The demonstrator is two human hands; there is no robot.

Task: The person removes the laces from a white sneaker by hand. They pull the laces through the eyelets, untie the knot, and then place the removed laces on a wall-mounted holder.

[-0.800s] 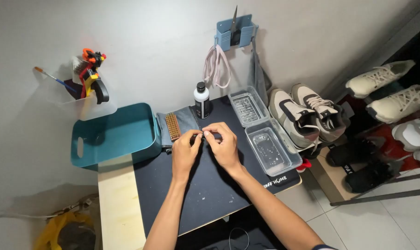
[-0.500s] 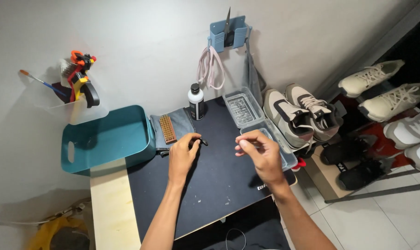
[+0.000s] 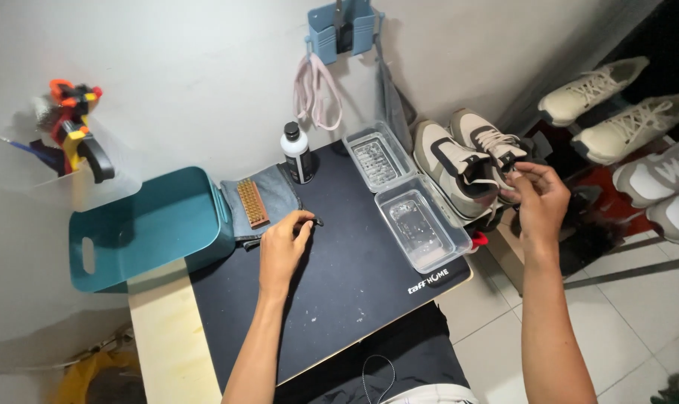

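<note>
My left hand [image 3: 283, 247] rests on the black desk mat [image 3: 354, 292], its fingers pinched on a small black object [image 3: 314, 221] beside a folded grey cloth [image 3: 276, 187]. My right hand [image 3: 541, 198] is stretched out past the mat's right edge. Its fingertips grip the tongue and laces of the nearer shoe of a pair of white, grey and black sneakers [image 3: 459, 161]. A brush with brown bristles [image 3: 252, 202] lies on the cloth. A white bottle with a black cap [image 3: 297, 153] stands behind it.
A teal basin [image 3: 145, 224] sits at the left of the mat, and two clear plastic trays [image 3: 420, 228] at its right. Pink laces [image 3: 320, 90] hang below a blue wall holder [image 3: 343, 30]. More shoes [image 3: 616, 105] stand on a rack at the right.
My hands were together at the cloth. My right hand has since swung right, off the mat, to the sneakers. My left hand has stayed by the cloth.
</note>
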